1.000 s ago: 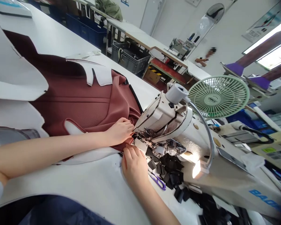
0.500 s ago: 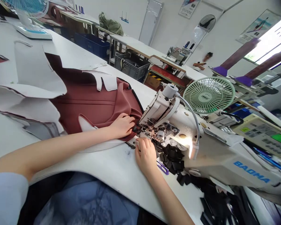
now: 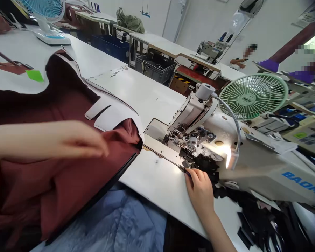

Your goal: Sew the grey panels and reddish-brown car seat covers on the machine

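My left hand (image 3: 85,140), blurred by motion, hovers over a maroon fabric piece (image 3: 68,185) with its fingers stretched out and the thumb apart. White-backed flaps (image 3: 112,117) and a black edge strip (image 3: 97,199) belong to this piece, which spreads across the table and over its front edge. My right hand (image 3: 201,189) is closed on small purple-handled thread snips (image 3: 187,171), their blades pointing left and the handle mostly covered by my fingers. Just behind that hand stands the sewing machine (image 3: 254,164). The fabric lies apart from the machine's needle area (image 3: 170,138).
Black cut pieces (image 3: 204,162) are heaped beside the machine's base, with more black strips (image 3: 252,224) at lower right. A green fan (image 3: 252,98) stands behind the machine, a blue fan (image 3: 44,21) at far left. One person (image 3: 240,63) is in the background.
The maroon fabric has come away from the needle area, leftward and toward me. My left hand has moved left; my right hand has shifted right and taken hold of the thread snips.
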`<control>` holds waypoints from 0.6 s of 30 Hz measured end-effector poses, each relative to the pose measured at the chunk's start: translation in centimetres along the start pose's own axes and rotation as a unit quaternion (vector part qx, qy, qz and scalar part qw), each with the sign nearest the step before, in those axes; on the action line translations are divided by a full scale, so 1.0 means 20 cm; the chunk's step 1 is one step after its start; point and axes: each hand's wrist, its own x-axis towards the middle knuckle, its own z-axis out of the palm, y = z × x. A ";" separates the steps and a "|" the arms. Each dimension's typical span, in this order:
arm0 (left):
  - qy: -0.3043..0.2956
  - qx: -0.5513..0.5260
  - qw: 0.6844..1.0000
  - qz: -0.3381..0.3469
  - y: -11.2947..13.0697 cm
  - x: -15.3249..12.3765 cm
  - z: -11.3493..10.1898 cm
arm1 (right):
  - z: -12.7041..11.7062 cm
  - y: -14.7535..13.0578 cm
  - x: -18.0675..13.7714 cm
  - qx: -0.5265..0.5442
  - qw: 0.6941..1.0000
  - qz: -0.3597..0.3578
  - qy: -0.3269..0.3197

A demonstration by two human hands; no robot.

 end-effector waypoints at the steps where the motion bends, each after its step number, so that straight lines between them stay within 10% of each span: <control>1: -0.052 -0.036 0.998 0.027 -0.06 0.15 -0.02 | 0.00 0.00 0.00 0.000 1.000 -0.004 0.002; 8: -0.223 -0.069 0.972 0.010 -0.30 0.92 0.20 | -0.01 -0.03 -0.01 0.001 1.000 0.010 -0.001; 18: -0.244 -0.081 0.966 -0.013 -0.15 0.84 0.44 | -0.02 -0.06 -0.01 -0.057 0.998 0.010 0.017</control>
